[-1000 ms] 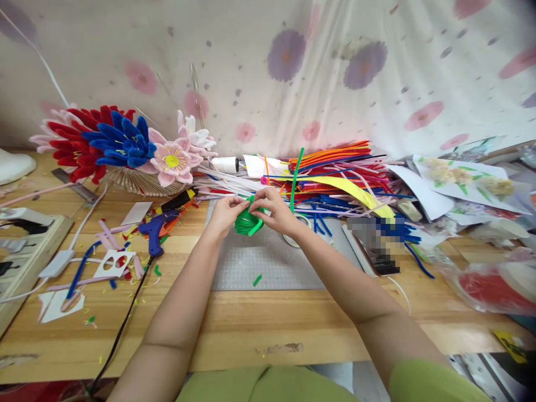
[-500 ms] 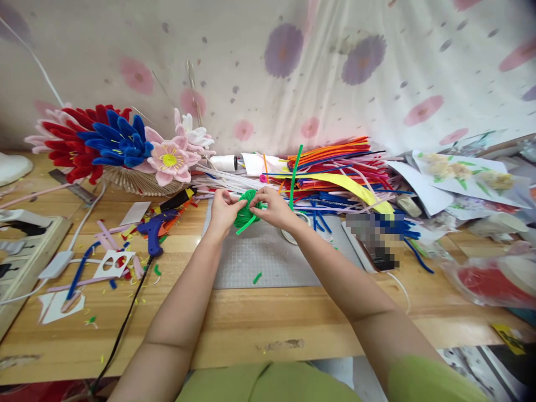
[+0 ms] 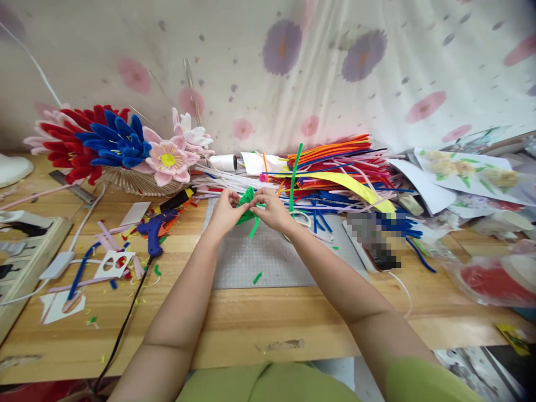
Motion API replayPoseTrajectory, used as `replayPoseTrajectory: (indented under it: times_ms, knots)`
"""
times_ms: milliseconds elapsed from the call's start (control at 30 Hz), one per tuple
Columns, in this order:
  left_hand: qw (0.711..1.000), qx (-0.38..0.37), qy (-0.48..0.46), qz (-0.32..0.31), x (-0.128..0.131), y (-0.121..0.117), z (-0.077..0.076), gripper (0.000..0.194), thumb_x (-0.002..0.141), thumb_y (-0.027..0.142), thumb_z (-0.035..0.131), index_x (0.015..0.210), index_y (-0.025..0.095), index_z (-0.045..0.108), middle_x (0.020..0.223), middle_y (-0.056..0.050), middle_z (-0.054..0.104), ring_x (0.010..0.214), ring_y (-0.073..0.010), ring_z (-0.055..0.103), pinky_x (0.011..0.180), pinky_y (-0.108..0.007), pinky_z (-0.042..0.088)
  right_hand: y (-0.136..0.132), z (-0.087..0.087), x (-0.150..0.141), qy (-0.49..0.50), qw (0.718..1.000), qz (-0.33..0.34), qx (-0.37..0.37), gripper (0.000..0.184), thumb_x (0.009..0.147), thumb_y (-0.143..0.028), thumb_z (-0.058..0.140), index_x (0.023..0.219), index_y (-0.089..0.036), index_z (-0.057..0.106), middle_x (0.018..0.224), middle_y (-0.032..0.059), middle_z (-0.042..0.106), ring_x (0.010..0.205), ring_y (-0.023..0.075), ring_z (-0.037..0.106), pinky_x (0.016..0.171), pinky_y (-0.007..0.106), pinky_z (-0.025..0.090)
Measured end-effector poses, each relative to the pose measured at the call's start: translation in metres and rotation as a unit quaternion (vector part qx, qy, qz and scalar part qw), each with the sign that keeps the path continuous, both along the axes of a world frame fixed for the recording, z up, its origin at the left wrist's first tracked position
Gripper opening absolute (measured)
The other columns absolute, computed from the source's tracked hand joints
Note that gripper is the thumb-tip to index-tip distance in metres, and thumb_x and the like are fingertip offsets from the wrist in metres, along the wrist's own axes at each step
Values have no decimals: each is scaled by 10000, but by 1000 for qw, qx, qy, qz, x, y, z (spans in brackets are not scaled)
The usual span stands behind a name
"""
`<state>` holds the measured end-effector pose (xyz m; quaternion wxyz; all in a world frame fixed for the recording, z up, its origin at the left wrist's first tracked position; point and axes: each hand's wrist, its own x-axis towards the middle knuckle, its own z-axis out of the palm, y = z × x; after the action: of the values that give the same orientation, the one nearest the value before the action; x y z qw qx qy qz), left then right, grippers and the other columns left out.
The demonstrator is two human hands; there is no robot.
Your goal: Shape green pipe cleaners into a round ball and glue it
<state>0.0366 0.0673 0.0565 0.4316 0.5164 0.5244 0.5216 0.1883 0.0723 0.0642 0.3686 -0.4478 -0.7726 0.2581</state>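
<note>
Between my hands is a green pipe-cleaner piece point(image 3: 246, 196), formed of ridged rows side by side, with one loose end hanging below. My left hand point(image 3: 228, 212) pinches its left side between thumb and fingers. On its right edge, the fingertips of my right hand point(image 3: 270, 209) are closed, close against the left thumb. Parts of the piece are hidden behind the fingers. Both hands are above the grey cutting mat point(image 3: 268, 265). A straight green pipe cleaner point(image 3: 295, 178) stands out just behind my right hand, and a short green scrap point(image 3: 257, 277) lies on the mat.
Bundles of coloured pipe cleaners point(image 3: 335, 153) lie along the back. Fuzzy flowers point(image 3: 117, 142) stand at the back left. A blue glue gun point(image 3: 154, 230) lies left of the mat, near paper and pipe-cleaner scraps. A phone point(image 3: 372, 245) and a roll of tape point(image 3: 302, 219) are on the right.
The green piece has been turned and tilted between my fingers, so less of its ridged face shows and its loose end now hangs downward. Both hands keep their pinch in about the same place.
</note>
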Motion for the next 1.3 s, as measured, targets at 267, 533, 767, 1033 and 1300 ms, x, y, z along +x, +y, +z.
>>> replayPoseTrajectory:
  times_ms: [267, 533, 767, 1033, 1300]
  knots:
    - [989, -62, -130, 18, 4, -5, 14, 475, 441, 217, 738, 764, 197, 390, 559, 90, 488, 500, -75, 484, 520, -204, 361, 5, 2, -3, 82, 996, 29, -36, 12, 688, -171, 606, 679, -166, 612, 859, 26, 490, 851, 149, 508, 772, 316, 436]
    - [983, -87, -159, 11, 3, -6, 19, 524, 409, 253, 780, 788, 182, 425, 600, 59, 561, 526, -86, 530, 534, -211, 387, -4, 11, -4, -75, 991, -17, 107, 57, 726, -147, 573, 701, -184, 610, 881, 59, 530, 890, 211, 469, 831, 400, 385]
    - [988, -69, -136, 4, 0, -7, 23, 446, 494, 265, 743, 785, 188, 414, 562, 69, 541, 518, -83, 518, 543, -216, 412, -7, 12, 0, -180, 971, 13, 159, 92, 760, -140, 537, 765, -187, 617, 939, 91, 548, 914, 241, 436, 807, 409, 370]
    - [989, -86, -119, -5, -2, -7, 20, 495, 498, 252, 745, 852, 198, 404, 619, 53, 568, 562, -104, 550, 565, -240, 437, -5, 13, -1, -183, 968, 12, 174, 93, 760, -138, 539, 762, -189, 618, 928, 88, 541, 906, 238, 432, 803, 409, 378]
    - [989, -139, -43, -9, -4, -10, 22, 510, 468, 194, 776, 841, 189, 428, 603, 23, 585, 507, -125, 548, 526, -255, 430, -5, 11, -4, -203, 964, 19, 172, 88, 758, -148, 548, 784, -183, 625, 930, 84, 543, 919, 237, 445, 794, 405, 391]
